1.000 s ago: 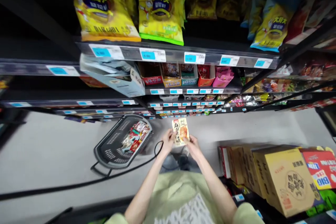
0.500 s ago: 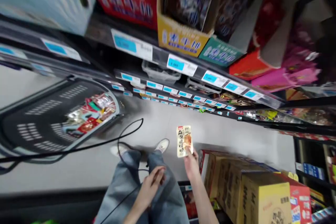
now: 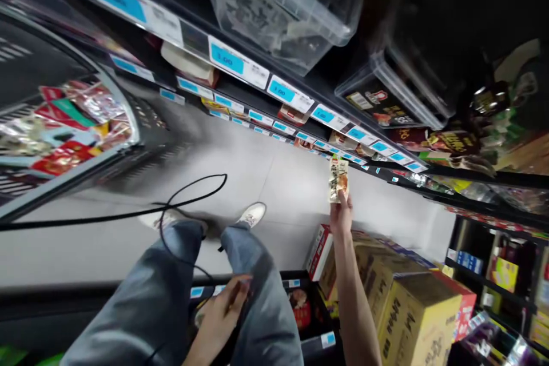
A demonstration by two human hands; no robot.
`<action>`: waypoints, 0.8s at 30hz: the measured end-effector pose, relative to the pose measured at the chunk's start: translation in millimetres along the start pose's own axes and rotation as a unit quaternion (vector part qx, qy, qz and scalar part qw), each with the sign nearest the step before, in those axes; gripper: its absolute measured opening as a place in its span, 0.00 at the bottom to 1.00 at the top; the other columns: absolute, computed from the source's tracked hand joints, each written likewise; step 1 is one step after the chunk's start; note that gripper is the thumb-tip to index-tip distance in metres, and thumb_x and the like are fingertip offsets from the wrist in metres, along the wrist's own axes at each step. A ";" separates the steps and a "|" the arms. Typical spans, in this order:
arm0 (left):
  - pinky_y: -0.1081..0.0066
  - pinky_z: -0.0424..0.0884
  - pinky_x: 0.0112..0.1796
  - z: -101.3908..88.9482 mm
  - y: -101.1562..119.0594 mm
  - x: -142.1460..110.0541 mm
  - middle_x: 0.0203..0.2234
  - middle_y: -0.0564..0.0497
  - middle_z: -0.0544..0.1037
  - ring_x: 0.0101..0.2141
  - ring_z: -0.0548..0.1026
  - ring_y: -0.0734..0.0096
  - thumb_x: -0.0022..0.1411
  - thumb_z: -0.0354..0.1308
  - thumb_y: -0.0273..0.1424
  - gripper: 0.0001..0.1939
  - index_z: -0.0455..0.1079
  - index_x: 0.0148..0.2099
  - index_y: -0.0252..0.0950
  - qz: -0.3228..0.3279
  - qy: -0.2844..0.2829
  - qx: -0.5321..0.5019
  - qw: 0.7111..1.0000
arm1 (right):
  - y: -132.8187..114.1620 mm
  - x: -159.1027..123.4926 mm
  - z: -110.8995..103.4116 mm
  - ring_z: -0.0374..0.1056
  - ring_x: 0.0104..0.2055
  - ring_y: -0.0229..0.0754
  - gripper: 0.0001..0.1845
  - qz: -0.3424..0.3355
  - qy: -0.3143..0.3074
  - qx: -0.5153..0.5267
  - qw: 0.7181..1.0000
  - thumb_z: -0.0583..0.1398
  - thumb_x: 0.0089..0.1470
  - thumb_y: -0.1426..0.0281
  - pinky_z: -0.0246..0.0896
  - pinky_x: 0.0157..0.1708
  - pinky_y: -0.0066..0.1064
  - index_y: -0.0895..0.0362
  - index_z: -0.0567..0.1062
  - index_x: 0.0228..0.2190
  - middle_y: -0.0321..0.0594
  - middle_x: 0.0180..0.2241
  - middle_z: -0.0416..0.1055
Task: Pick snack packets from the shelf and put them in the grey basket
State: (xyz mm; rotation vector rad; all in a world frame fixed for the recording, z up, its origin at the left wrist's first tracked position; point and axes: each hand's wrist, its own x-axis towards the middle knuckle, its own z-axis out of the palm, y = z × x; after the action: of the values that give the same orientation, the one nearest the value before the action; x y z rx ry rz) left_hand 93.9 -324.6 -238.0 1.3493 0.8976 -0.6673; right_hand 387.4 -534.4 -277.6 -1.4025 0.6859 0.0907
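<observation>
My right hand point(image 3: 342, 215) is stretched forward over the aisle, gripping a small cream snack packet point(image 3: 338, 179) by its lower end. Dark lettering and a picture of brown food show on the packet's face. Past it runs the edge of a low shelf with price labels point(image 3: 357, 134). Close to my knees, my left hand point(image 3: 226, 304) hangs with its fingers loosely curled together; no object shows in it. A thin black cable point(image 3: 189, 263) passes near that hand.
A dark shopping basket point(image 3: 127, 104) with several colourful packets point(image 3: 71, 151) stands at the left. Shelves hold clear plastic tubs point(image 3: 274, 17) and a black-labelled box point(image 3: 381, 100). Cardboard cartons point(image 3: 412, 309) are stacked at the lower right. The black cable loops across the floor point(image 3: 274, 206).
My right hand has moved forward and right with the packet, towards the low shelf. The view has dropped closer to the lower shelves. My left hand has shifted left and slightly down, still curled.
</observation>
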 end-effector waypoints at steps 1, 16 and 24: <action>0.67 0.78 0.33 0.8 0.6 -1.2 0.27 0.52 0.83 0.30 0.82 0.59 0.60 0.53 0.59 0.29 0.75 0.46 0.41 0.005 -0.003 -0.001 1.000 | -4.6 16.6 5.2 0.76 0.45 0.40 0.19 -0.016 0.007 -0.003 1.000 0.70 0.50 0.63 0.72 0.46 0.30 0.55 0.79 0.44 0.41 0.44 0.81; 0.70 0.74 0.31 -54.0 12.4 -1.9 0.25 0.53 0.79 0.29 0.80 0.64 0.67 0.50 0.49 0.20 0.72 0.47 0.39 0.060 0.045 -0.108 0.991 | 55.0 7.3 16.7 0.74 0.53 0.48 0.23 0.091 -0.026 -0.231 0.968 0.62 0.48 0.56 0.69 0.48 0.44 0.49 0.72 0.46 0.46 0.53 0.74; 0.72 0.70 0.31 -149.1 17.1 -17.2 0.25 0.53 0.76 0.28 0.76 0.67 0.67 0.48 0.41 0.17 0.71 0.46 0.37 0.079 0.086 -0.195 0.974 | 159.3 -112.5 117.8 0.78 0.37 0.48 0.23 0.066 -0.103 -0.421 0.899 0.62 0.42 0.56 0.72 0.36 0.40 0.52 0.72 0.40 0.42 0.35 0.79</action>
State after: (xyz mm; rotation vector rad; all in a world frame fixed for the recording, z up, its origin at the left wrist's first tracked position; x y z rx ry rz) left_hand 75.8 -176.8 -212.9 1.1184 0.9882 -0.2364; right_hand 270.9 -356.8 -360.1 -2.1291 0.5806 0.7043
